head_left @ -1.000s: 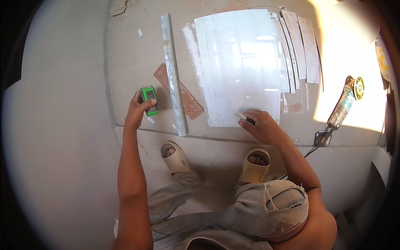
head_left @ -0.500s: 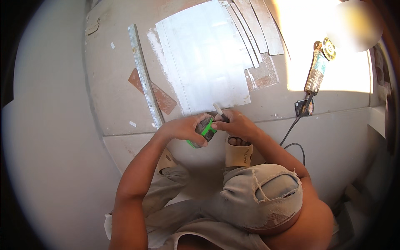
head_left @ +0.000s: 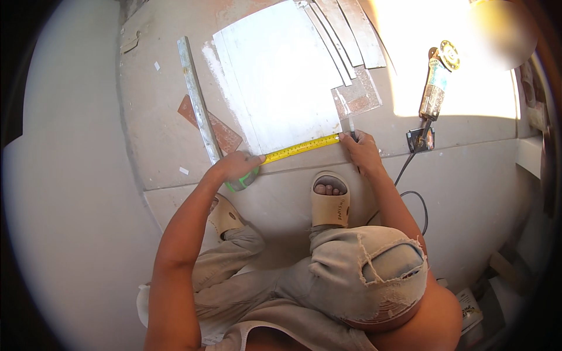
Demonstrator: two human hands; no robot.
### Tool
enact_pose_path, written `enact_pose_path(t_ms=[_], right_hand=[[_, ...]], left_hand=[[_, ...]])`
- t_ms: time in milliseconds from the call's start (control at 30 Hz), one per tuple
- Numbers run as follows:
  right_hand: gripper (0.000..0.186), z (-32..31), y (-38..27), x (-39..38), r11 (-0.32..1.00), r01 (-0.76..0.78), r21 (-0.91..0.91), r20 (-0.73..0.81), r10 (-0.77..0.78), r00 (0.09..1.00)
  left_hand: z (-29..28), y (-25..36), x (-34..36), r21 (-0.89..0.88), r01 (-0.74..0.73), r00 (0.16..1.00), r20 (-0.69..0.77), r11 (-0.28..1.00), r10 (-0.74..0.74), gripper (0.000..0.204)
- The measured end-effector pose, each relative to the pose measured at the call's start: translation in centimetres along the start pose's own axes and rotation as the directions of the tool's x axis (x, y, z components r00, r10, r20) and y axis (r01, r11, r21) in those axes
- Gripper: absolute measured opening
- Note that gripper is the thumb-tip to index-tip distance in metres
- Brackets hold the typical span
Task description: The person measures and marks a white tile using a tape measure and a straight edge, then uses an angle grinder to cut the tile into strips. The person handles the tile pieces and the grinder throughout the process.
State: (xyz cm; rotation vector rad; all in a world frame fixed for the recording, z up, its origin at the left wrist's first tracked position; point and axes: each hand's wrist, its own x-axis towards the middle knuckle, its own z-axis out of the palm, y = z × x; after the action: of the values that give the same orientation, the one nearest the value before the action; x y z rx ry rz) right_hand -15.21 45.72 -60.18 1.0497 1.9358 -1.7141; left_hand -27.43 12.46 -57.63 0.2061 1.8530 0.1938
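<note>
My left hand [head_left: 239,167] grips a green tape measure [head_left: 246,181], thumb on the yellow blade [head_left: 300,147]. The blade is pulled out along the near edge of a white tile [head_left: 272,82]. My right hand [head_left: 363,152] pinches the blade's end at the tile's near right corner and also holds a marker [head_left: 352,127], dark with a pale end. Left of the tile lie a grey metal bar [head_left: 196,96] and a reddish tile strip [head_left: 227,134]. Several narrow cut white strips [head_left: 369,50] lie along the tile's right side.
An angle grinder [head_left: 433,90] lies at the right in sunlight, with a dark square object [head_left: 420,139] under its cord [head_left: 410,157]. My sandalled feet [head_left: 331,213] are below the tile. A pale wall [head_left: 70,175] rises at the left; clutter [head_left: 503,269] stands at the lower right.
Both hands were apart a second ago, then met below the tile. Now they have spread along its near edge with the yellow blade drawn out between them.
</note>
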Motion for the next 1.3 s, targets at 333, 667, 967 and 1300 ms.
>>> enact_pose_path(t_ms=[333, 667, 967, 1300], right_hand=[[0.034, -3.8, -3.8, 0.8, 0.909, 0.066, 0.411, -0.085, -0.034, 0.996], [0.031, -5.0, -6.5, 1.7, 0.931, 0.365, -0.016, 0.190, -0.356, 0.915], [0.018, -2.9, -6.1, 1.2, 0.886, 0.421, -0.192, 0.290, -0.358, 0.887], [0.018, -2.7, -6.2, 0.8, 0.871, 0.421, -0.253, 0.329, -0.332, 0.884]], left_hand=[[1.2, -0.1, 0.5, -0.034, 0.006, 0.997, -0.071, 0.999, -0.009, 0.082], [1.0, -0.2, 1.0, -0.020, -0.002, 0.997, -0.081, 1.000, 0.001, 0.085], [0.9, -0.2, 1.1, -0.020, 0.036, 0.997, -0.069, 0.999, -0.037, 0.086], [1.0, -0.4, 1.2, -0.012, 0.028, 0.997, -0.077, 1.000, -0.029, 0.089]])
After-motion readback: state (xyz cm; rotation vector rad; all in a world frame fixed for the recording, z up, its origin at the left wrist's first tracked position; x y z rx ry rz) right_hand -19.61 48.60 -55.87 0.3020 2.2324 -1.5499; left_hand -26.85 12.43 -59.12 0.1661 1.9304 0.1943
